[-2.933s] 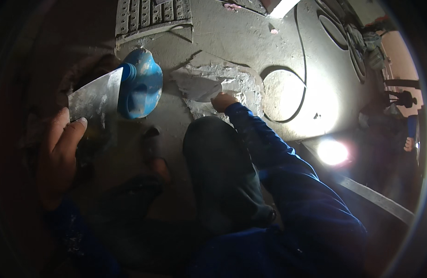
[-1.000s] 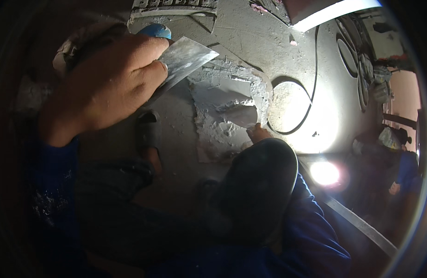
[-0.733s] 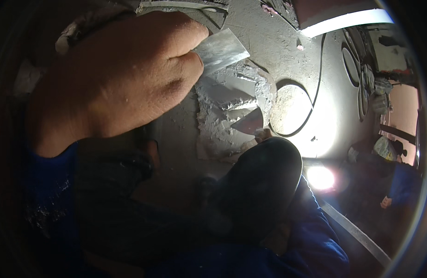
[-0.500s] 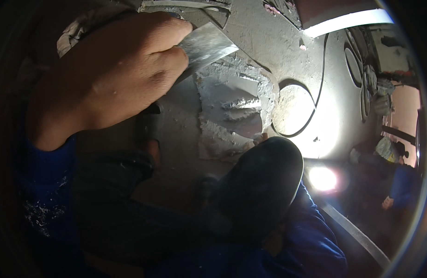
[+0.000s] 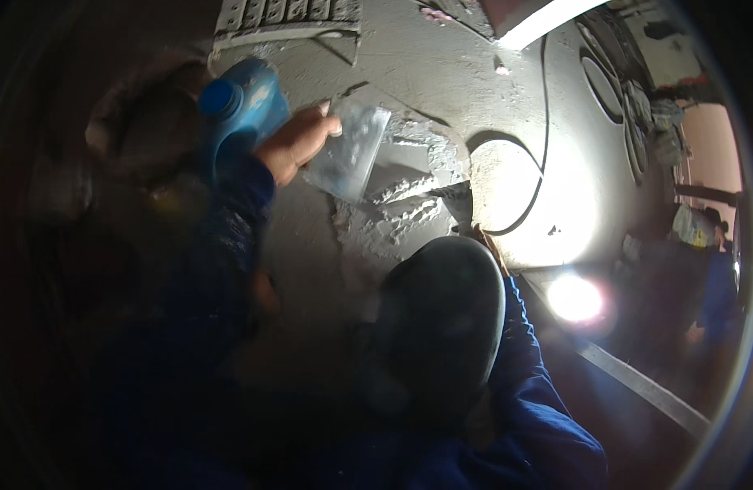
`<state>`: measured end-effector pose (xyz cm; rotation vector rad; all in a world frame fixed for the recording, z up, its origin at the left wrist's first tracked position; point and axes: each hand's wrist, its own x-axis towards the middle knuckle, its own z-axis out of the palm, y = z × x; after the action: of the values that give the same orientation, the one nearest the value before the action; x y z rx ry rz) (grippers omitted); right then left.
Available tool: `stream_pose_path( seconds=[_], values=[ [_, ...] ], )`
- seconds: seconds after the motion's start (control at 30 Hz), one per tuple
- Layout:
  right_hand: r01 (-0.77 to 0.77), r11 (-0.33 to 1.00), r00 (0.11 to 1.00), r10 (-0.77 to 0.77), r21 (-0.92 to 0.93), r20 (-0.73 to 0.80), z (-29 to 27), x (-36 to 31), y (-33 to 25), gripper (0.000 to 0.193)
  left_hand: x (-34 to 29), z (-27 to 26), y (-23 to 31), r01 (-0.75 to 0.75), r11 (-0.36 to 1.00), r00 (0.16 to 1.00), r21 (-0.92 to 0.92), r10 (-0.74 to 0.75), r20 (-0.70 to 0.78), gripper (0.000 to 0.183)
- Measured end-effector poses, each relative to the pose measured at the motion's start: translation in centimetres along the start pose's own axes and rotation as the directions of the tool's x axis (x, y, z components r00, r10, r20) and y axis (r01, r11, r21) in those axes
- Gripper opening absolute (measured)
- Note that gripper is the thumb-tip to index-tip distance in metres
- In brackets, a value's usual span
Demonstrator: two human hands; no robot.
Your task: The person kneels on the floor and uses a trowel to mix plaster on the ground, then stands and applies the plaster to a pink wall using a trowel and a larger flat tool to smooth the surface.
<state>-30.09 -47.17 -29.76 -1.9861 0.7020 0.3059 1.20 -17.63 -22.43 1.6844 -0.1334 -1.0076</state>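
My left hand (image 5: 299,143), in a blue sleeve, is closed on a wide flat metal scraper (image 5: 353,153). The scraper's blade is smeared and lies over the left part of a board (image 5: 454,155) covered in wet grey plaster (image 5: 409,196), which is heaped in ridges. Whether the blade touches the plaster I cannot tell. My right hand (image 5: 489,243) is at the board's near right edge, mostly hidden behind my dark knee (image 5: 442,310). Its visible fingers look closed, but what they hold is hidden. A dark wedge-shaped piece (image 5: 456,202) shows beside them.
A blue plastic jug (image 5: 262,98) stands just left of my left hand. Beyond it is a grey slotted rack (image 5: 290,18). A black cable (image 5: 544,106) loops over the brightly lit floor on the right. A long pale bar (image 5: 637,384) lies lower right, near a person (image 5: 719,286).
My left hand has swung away from close to the camera, down toward the board, with the scraper. The blue jug is now uncovered. The whole view has shifted somewhat.
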Motion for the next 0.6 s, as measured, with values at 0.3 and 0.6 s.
stream_pose_path(
  seconds=[0.3, 0.6],
  values=[
    [0.047, 0.969, 0.999, -0.047, 0.242, -0.004, -1.0, -1.8, 0.6, 0.061, 3.8, 13.2, -15.5, 0.236, 0.48, 0.972, -0.845, -0.115, 0.206, 0.031],
    [0.162, 0.968, 0.986, -0.15, 0.193, -0.074, 1.0, -2.6, -0.8, 0.062, 2.5, 18.3, -10.3, 0.308, 0.307, 0.904, -0.901, 0.2, 0.377, 0.035]
  ],
)
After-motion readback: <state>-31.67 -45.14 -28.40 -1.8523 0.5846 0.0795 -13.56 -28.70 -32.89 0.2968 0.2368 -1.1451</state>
